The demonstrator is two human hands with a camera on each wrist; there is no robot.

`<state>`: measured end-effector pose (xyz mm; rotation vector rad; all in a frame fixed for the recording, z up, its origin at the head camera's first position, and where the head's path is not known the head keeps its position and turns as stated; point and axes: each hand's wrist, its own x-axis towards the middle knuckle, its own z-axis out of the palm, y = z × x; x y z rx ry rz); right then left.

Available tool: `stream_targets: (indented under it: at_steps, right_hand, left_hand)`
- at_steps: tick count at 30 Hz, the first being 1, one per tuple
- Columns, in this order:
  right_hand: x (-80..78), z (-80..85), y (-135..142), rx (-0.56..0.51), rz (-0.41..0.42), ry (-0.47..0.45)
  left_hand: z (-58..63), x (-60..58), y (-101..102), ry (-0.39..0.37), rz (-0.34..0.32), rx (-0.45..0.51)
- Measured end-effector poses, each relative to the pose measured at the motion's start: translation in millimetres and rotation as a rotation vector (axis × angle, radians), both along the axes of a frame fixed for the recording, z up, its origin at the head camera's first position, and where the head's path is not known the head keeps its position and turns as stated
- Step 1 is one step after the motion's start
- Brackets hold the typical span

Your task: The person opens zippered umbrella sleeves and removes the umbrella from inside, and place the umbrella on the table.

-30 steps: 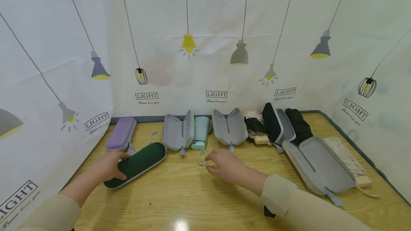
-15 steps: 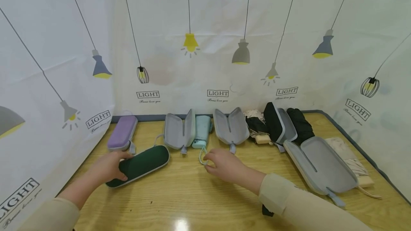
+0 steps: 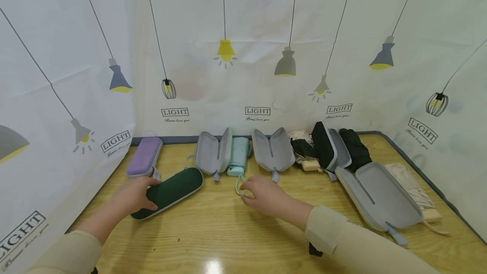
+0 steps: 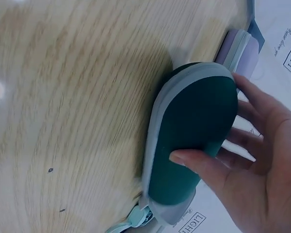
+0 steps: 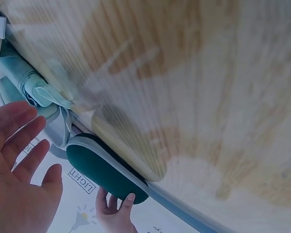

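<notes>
My left hand (image 3: 131,198) grips the closed dark green zip case (image 3: 174,189) at its near left end. In the left wrist view the thumb lies across the green face, with the other fingers round the far side. My right hand (image 3: 266,193) is beside the wrist strap (image 3: 237,186) of a light blue folding umbrella (image 3: 239,155). The right wrist view shows its fingers (image 5: 26,141) loosely spread, holding nothing. An open case with grey lining (image 3: 207,153) stands left of the umbrella, another open grey case (image 3: 272,150) to its right.
A closed purple case (image 3: 144,155) lies at the back left. At the right are a black case (image 3: 323,145), a dark bundle (image 3: 354,149), a large open grey case (image 3: 388,193) and a beige folded umbrella (image 3: 412,191). A printed sheet (image 3: 243,75) walls the table.
My left hand has shifted the green case slightly to the right, toward the open grey case. The right hand stays nearly in place by the strap.
</notes>
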<state>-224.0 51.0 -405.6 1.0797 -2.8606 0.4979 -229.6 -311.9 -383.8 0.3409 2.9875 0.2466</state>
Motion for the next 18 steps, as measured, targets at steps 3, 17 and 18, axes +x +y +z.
stream_targets:
  at_steps: [3,17,18]
  right_hand:
    - [-0.7,-1.7,-1.3,0.01,0.001,0.002]
    - [2.8,1.6,6.8,-0.025,-0.012,-0.165]
    - [3.1,2.9,8.7,-0.027,-0.015,-0.176]
  left_hand:
    - [1.2,2.5,-0.3,0.007,-0.045,0.011]
    - [-2.0,16.7,22.4,0.037,-0.199,-0.014]
    - [-2.1,16.2,27.6,0.036,-0.21,-0.021]
